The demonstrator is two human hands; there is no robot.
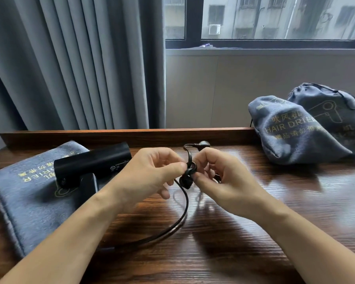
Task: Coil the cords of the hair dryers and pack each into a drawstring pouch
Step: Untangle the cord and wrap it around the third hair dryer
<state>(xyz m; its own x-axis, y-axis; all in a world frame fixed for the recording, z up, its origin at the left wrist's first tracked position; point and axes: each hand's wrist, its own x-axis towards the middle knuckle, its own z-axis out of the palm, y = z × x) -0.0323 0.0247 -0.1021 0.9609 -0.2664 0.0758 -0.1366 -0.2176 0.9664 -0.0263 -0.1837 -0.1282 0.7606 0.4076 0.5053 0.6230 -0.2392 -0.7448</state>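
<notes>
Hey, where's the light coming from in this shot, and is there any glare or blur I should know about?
Head view: daylight enters through the window at the back; it throws pale glare streaks on the wooden table and dark shadows under both hands; wide-angle bending curves the table's back edge; the black cord near the hands is slightly soft; the pouch lettering stays readable.

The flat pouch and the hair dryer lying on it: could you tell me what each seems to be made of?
Flat pouch: soft grey fabric, seemingly felt or velvet, with a matte nap and gold lettering. Hair dryer: black, probably plastic, smooth satin body with soft highlights.
</notes>
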